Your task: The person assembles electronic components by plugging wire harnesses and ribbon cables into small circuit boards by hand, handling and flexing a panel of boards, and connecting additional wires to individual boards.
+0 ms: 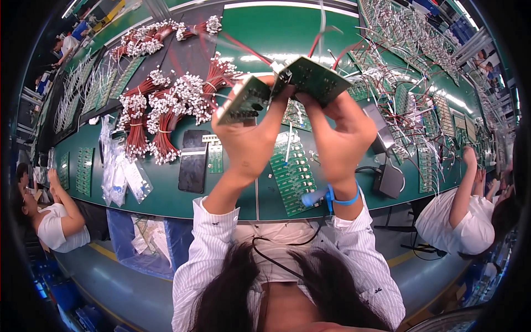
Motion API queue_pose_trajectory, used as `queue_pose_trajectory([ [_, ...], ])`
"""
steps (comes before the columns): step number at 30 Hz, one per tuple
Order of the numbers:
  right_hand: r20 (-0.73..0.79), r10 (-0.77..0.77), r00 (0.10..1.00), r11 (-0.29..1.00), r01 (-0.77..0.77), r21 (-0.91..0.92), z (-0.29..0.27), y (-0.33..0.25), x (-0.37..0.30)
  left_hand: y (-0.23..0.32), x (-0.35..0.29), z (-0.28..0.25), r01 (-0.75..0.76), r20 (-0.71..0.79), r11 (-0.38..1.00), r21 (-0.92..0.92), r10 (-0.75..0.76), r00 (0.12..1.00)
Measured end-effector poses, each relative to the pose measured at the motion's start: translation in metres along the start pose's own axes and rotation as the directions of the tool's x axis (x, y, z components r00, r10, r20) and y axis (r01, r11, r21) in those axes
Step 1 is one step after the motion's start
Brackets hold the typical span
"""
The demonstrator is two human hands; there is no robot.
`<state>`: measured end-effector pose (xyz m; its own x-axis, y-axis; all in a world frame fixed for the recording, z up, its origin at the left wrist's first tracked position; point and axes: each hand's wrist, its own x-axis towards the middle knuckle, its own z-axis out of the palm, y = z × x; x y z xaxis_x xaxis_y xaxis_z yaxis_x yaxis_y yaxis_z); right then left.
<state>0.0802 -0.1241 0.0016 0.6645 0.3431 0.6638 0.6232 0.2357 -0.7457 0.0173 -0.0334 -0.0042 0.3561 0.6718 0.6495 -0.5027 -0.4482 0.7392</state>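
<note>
My left hand point(247, 145) is closed on a green circuit board point(241, 103), gripping it by its lower edge and side. My right hand point(344, 134) holds a second green circuit board point(325, 81), tilted so that its underside shows. Both boards are raised above the table, and their inner edges come close together at my thumbs; whether they are joined I cannot tell. Red and white wires, blurred by motion, stick out from the far side of the boards. Around my right wrist is a blue strap point(347, 198). Below my hands lies a panel of small green boards point(292, 180).
Bundles of red wires with white connectors point(163, 113) lie at the left, near a black phone point(192, 161) and clear plastic bags point(119, 171). Wired boards point(406, 41) cover the right side. A black box point(389, 181) stands right of my wrist. People sit at both sides.
</note>
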Motion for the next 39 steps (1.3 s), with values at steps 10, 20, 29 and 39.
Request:
queue_pose_trajectory([
  [10,0.254,0.273,0.928,0.925,-0.326,0.195,-0.033,0.007,0.018,-0.005,0.022,-0.013,0.401,0.258,0.892,-0.210,-0.345,0.902],
  [20,0.097,0.263,0.960,0.932,-0.279,0.232,-0.044,0.000,0.023,-0.116,0.035,-0.060,0.044,0.316,0.672,0.739,-0.404,0.858],
  [29,0.104,0.239,0.965,0.942,-0.257,0.218,-0.048,-0.005,0.020,-0.174,-0.003,-0.040,-0.247,0.313,0.212,0.945,-0.383,0.869],
  [39,0.130,0.239,0.962,0.948,-0.261,0.185,-0.049,-0.006,0.021,-0.172,-0.010,-0.039,-0.287,0.312,0.132,0.949,-0.532,0.787],
])
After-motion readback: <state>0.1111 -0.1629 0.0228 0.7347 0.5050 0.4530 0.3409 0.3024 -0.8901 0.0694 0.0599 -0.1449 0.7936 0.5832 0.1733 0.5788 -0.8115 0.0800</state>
